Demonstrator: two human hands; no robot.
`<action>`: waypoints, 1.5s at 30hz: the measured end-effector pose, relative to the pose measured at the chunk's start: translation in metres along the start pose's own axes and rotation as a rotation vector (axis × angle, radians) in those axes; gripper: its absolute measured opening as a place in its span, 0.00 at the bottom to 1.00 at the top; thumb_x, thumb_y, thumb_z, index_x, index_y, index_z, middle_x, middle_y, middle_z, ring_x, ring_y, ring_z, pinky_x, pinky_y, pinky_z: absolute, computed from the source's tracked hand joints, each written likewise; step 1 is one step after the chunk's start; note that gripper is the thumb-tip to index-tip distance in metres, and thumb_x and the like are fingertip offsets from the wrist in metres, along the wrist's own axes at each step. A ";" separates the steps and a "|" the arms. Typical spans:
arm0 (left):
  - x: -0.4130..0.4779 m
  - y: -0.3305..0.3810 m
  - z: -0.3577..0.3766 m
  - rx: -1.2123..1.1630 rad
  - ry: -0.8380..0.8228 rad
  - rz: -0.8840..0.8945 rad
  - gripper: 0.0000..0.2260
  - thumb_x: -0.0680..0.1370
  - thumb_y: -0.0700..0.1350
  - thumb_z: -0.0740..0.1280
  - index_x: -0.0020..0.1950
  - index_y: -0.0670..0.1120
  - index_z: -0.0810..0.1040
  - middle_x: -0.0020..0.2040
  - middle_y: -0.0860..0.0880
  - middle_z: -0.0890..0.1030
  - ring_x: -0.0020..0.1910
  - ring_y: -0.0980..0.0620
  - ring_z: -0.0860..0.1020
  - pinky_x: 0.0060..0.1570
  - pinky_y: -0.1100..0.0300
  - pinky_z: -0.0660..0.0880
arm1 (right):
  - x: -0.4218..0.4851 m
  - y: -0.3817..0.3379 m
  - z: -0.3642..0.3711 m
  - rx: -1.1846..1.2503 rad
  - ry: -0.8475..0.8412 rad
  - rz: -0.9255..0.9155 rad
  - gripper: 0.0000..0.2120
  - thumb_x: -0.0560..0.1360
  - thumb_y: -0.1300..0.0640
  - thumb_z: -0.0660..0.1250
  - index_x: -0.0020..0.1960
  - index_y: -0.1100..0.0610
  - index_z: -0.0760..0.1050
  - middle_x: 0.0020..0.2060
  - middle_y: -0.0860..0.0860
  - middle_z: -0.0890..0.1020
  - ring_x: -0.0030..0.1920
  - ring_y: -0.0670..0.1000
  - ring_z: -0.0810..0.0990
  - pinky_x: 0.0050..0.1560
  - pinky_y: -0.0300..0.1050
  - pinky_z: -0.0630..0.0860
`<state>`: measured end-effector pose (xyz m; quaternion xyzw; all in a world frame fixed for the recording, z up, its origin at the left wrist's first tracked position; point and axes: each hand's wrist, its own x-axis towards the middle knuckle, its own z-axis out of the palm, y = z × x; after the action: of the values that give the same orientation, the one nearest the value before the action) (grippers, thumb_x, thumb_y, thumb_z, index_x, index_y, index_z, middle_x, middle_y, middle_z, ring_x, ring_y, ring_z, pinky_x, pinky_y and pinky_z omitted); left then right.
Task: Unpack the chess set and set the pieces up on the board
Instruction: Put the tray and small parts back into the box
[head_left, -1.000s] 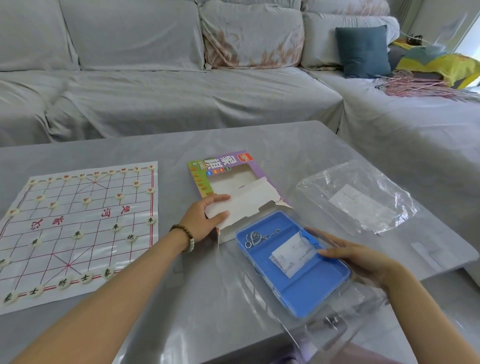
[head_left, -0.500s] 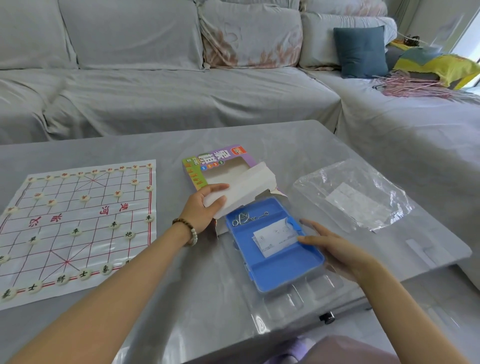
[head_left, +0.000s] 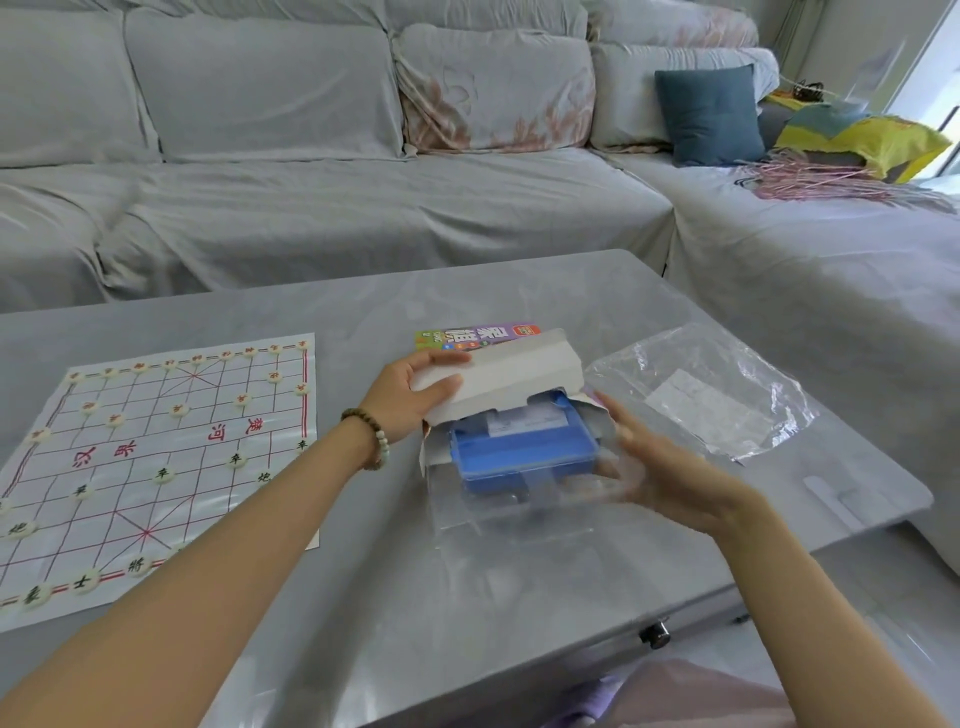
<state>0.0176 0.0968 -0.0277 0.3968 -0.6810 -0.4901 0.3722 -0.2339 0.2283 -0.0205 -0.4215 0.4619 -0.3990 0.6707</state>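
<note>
1. The left hand (head_left: 410, 400) grips the cardboard box (head_left: 519, 371) at its open end. Its fingers (head_left: 447, 357) curl over the raised white flap with the thumb beneath, holding the mouth up.
2. The right hand (head_left: 670, 467) has its fingers (head_left: 618, 421) stretched out and apart, laid against the right end of the blue tray (head_left: 519, 452). Blur hides whether the thumb pinches anything.
3. The blue tray sits half inside the box mouth, its near half sticking out over a clear plastic shell (head_left: 519, 512) on the desk (head_left: 415, 597). A paper slip (head_left: 524, 420) lies in it, and no pieces show there.
4. Well to the left, the board sheet (head_left: 208, 467) lies flat on the desk, with round chess pieces (head_left: 179, 410) on its crossings at both ends and between.
5. As I judge it, the set-up looks done or nearly so, and the step in hand concerns the packaging. I cannot tell whether the tray is going in or coming out.
6. The next move calls for keeping the flap lifted and the tray square to the mouth, so its corners clear the side flaps.
7. A crumpled clear bag (head_left: 727, 374) lies just right of the box.
</note>
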 end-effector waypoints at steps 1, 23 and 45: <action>0.001 0.001 -0.002 -0.025 0.014 -0.027 0.09 0.76 0.44 0.67 0.53 0.57 0.79 0.62 0.53 0.75 0.55 0.54 0.76 0.49 0.63 0.77 | -0.006 0.001 -0.001 -0.161 -0.054 0.002 0.42 0.65 0.46 0.75 0.70 0.32 0.55 0.73 0.38 0.57 0.71 0.51 0.65 0.63 0.50 0.73; -0.008 0.051 -0.030 -0.347 -0.040 -0.225 0.18 0.78 0.40 0.63 0.66 0.55 0.69 0.63 0.48 0.73 0.49 0.51 0.78 0.44 0.62 0.79 | 0.025 -0.002 0.043 -0.421 0.551 -0.460 0.10 0.75 0.49 0.65 0.55 0.50 0.74 0.50 0.45 0.79 0.51 0.44 0.77 0.54 0.37 0.71; -0.034 0.107 -0.031 -0.322 0.279 0.036 0.13 0.82 0.49 0.51 0.51 0.47 0.72 0.38 0.53 0.78 0.32 0.62 0.79 0.33 0.69 0.76 | 0.034 -0.111 0.104 -0.076 0.580 -0.473 0.20 0.77 0.50 0.64 0.65 0.56 0.65 0.49 0.51 0.79 0.38 0.44 0.81 0.32 0.35 0.75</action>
<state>0.0405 0.1376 0.0790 0.3841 -0.5429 -0.5263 0.5299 -0.1419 0.1815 0.0967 -0.4103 0.5371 -0.6283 0.3852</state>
